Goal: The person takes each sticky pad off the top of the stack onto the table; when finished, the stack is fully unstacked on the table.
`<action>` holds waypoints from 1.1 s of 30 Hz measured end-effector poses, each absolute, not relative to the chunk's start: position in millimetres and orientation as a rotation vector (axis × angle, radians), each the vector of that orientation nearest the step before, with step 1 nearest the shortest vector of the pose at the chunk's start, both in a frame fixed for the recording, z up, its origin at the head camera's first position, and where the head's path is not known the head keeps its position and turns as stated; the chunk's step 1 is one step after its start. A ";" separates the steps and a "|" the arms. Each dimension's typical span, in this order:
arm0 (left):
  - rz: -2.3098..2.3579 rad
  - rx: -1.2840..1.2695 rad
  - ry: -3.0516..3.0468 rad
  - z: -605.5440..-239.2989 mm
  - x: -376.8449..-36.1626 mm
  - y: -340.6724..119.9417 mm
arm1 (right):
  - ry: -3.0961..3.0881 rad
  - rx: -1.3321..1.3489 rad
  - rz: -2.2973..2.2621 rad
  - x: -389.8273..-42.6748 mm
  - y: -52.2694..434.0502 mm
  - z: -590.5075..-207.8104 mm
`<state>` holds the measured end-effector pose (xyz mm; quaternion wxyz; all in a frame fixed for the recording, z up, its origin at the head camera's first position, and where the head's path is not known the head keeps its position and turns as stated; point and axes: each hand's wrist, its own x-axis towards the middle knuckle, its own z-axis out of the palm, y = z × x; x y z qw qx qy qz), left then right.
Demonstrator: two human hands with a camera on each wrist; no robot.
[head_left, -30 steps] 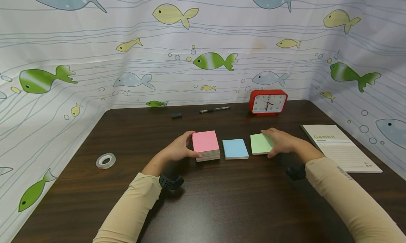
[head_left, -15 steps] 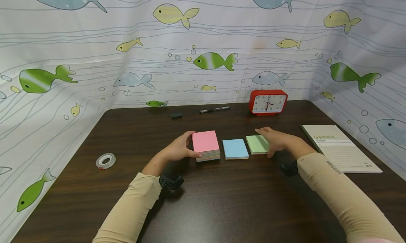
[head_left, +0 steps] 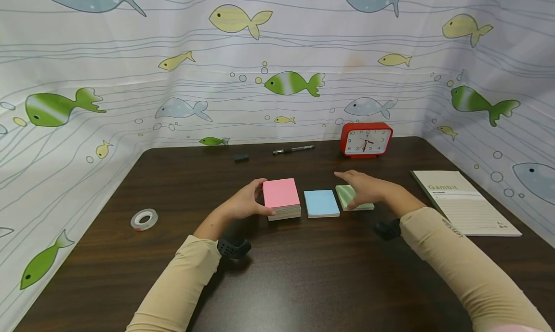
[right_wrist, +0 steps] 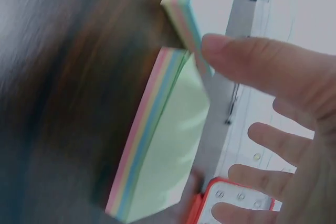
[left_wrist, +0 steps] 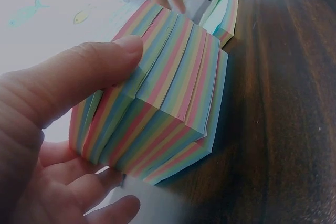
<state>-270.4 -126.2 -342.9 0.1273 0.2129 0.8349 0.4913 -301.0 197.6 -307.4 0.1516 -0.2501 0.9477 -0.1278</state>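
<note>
From the head camera, three note pads lie in a row on the dark table (head_left: 303,274), and the blue pad (head_left: 321,203) in the middle serves as the landmark. Just left of the blue pad sits the thick pink-topped pad (head_left: 282,197), and the left hand (head_left: 243,204) grips it, thumb along its near edge and fingers curled round its far left corner. Just right of the blue pad lies the thin green pad (head_left: 349,197), with the right hand (head_left: 364,187) laid over it, fingers nearly straight and spread, thumb at its near edge. Behind the blue pad, to the right, stands a red clock (head_left: 366,139); straight behind it lies a pen (head_left: 293,150); far to its right rests a notebook (head_left: 466,202), and far to its left a tape roll (head_left: 144,219). The left wrist camera shows the thumb (left_wrist: 79,72) pressed on the striped side of the pink-topped pad (left_wrist: 157,98), fingers wrapped beneath. The right wrist camera shows the green pad (right_wrist: 168,150) flat on the table, the right hand's fingers (right_wrist: 273,72) extended and relaxed above it, not curled round it.
</note>
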 end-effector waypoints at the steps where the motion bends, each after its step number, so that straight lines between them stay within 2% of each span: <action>1: 1.434 0.626 2.422 -342.9 -270.5 -126.3 | 2.719 -0.734 -0.369 -300.1 195.2 -306.6; 20: 1.428 0.601 2.420 -344.8 -272.1 -125.7 | 2.666 -1.006 -0.458 -286.8 146.0 -298.0; 33: 1.413 0.625 2.438 -346.4 -273.4 -125.8 | 2.672 -1.087 -0.467 -286.8 99.9 -299.6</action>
